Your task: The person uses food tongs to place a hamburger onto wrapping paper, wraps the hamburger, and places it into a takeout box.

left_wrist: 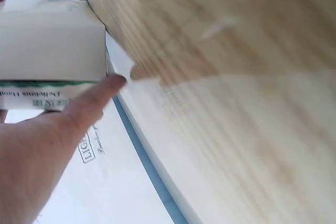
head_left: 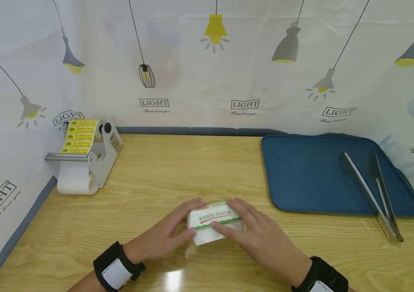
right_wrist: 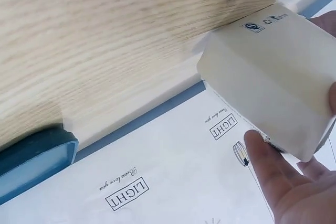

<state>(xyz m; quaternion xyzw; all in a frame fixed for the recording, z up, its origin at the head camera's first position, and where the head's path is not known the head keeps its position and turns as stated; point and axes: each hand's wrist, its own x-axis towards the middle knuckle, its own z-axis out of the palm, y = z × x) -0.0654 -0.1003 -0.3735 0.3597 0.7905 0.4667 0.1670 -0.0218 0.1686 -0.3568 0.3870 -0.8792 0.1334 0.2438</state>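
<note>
A white paper burger box (head_left: 207, 233) with a green wavy band, a red line and printed lettering is held between both hands low in the middle of the head view. My left hand (head_left: 164, 235) grips its left end, thumb at the front corner and fingers over the back. On the other end, my right hand (head_left: 261, 233) has its thumb across the lettered face and its fingers over the far edge. The right wrist view shows a plain side of the box (right_wrist: 273, 72) with small printed marks. The box appears closed.
A label dispenser (head_left: 106, 166) with a roll of yellow labels (head_left: 80, 136) stands at the left. At the right lies a blue tray (head_left: 301, 174), with metal tongs (head_left: 365, 190) reaching over its front edge. A lamp-printed white sheet (head_left: 192, 81) hangs behind the wooden table (head_left: 148, 178).
</note>
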